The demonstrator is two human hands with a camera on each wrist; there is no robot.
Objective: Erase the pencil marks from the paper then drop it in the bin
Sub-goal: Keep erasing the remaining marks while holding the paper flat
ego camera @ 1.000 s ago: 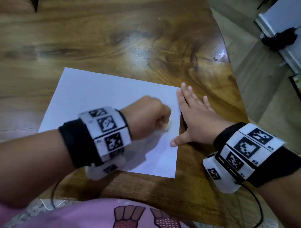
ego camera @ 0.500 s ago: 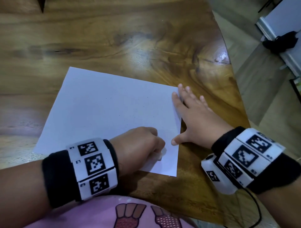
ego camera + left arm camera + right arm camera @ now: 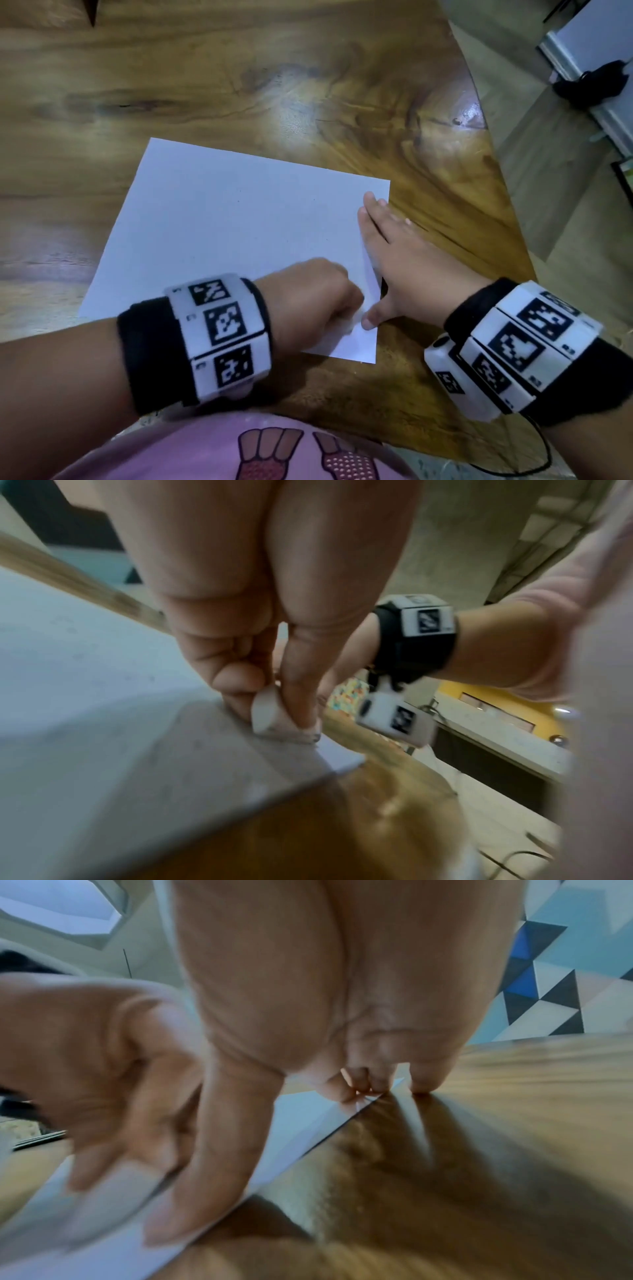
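Observation:
A white sheet of paper (image 3: 233,233) lies flat on the wooden table (image 3: 274,85). My left hand (image 3: 308,298) is curled and pinches a small white eraser (image 3: 265,714) between thumb and fingers, its end pressed on the paper near the sheet's near right corner. In the head view the eraser is hidden under the fist. My right hand (image 3: 394,260) lies flat with straight fingers along the paper's right edge; the thumb (image 3: 192,1191) rests on the sheet and the fingertips (image 3: 346,1093) press its edge. Only faint specks show on the paper. No bin is in view.
The table's curved edge (image 3: 493,192) runs down the right side, with floor beyond it. A dark object (image 3: 592,85) lies on the floor by a white frame at far right. My pink shirt (image 3: 239,448) fills the bottom of the head view.
My left hand has drawn the eraser back toward me, from mid-sheet to the near right corner. The right hand has slid slightly inward onto the paper's edge.

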